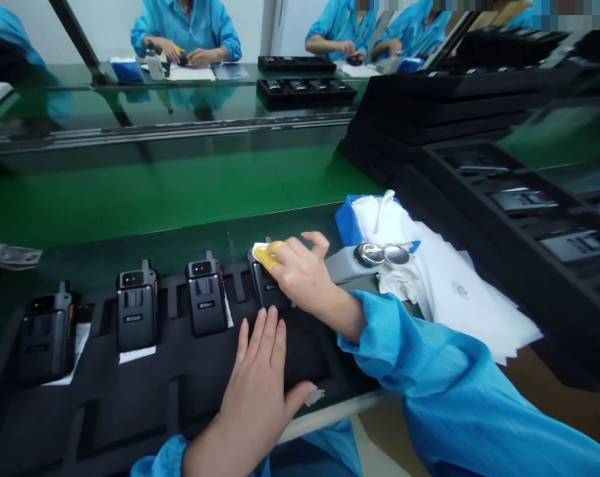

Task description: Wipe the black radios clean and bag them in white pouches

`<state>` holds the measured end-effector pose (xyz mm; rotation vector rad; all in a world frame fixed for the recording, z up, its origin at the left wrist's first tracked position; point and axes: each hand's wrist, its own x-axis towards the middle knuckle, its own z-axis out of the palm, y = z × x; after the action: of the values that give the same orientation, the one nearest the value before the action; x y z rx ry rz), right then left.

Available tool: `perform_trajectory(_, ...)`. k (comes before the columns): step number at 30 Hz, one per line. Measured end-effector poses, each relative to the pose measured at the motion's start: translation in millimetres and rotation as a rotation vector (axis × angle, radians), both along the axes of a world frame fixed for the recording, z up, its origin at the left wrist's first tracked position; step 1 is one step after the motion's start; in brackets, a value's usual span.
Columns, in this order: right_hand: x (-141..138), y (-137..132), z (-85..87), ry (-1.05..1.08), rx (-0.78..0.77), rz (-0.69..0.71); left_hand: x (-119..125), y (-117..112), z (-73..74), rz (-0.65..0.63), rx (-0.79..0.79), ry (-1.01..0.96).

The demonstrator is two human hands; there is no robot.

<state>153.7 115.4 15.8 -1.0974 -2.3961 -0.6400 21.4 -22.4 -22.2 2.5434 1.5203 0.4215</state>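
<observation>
The person's right hand (300, 270) is keeping a tight grip, its yellow-wrapped fingers bunching on a white wipe (257, 246) at the upper end of the rightmost walkie-talkie (269, 287). That walkie-talkie is lying in a black foam tray (195, 374). The left hand (257, 368) is spreading nearly flat, gripping nothing, its fingertips resting at the lower end. Uneven pressing might be tilting the walkie-talkie in its slot, or the wipe might be snagging on the antenna. The right wrist is hovering near a bottle (347, 264) with a metal cap; a careless elbow could be tipping it onto the papers (461, 291). The right hand is hiding much of the walkie-talkie, its label partly included, and whether the thumb is pinching underneath cannot be told.
</observation>
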Motion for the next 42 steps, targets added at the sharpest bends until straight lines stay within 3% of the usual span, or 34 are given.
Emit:
perform_trajectory(5, 10, 2, -5.7, -0.044, -0.027, -0.012, 0, 1, 1.5, 0.003, 0.001, 0.012)
perform_trajectory(10, 24, 5, -1.9, -0.042, 0.069, -0.096, 0, 1, 2.3, -0.014, 0.03, 0.017)
perform_trajectory(19, -6, 5, -2.5, 0.025, 0.052, -0.009, -2, 1, -0.1, -0.016, 0.011, 0.027)
perform_trajectory(26, 28, 1, -6.4, -0.022, -0.026, -0.172, -1, 1, 0.5, -0.014, 0.035, 0.039)
perform_trajectory(29, 28, -2, -2.9, 0.012, -0.008, -0.192, -1, 1, 0.1, -0.009, 0.023, 0.03)
perform_trajectory(36, -3, 3, -1.2, 0.012, 0.112, 0.044, -1, 3, 5.7, -0.012, -0.021, 0.036)
perform_trajectory(42, 11, 4, -3.6, -0.018, 0.132, 0.03, -1, 4, 7.4, -0.033, 0.012, 0.052)
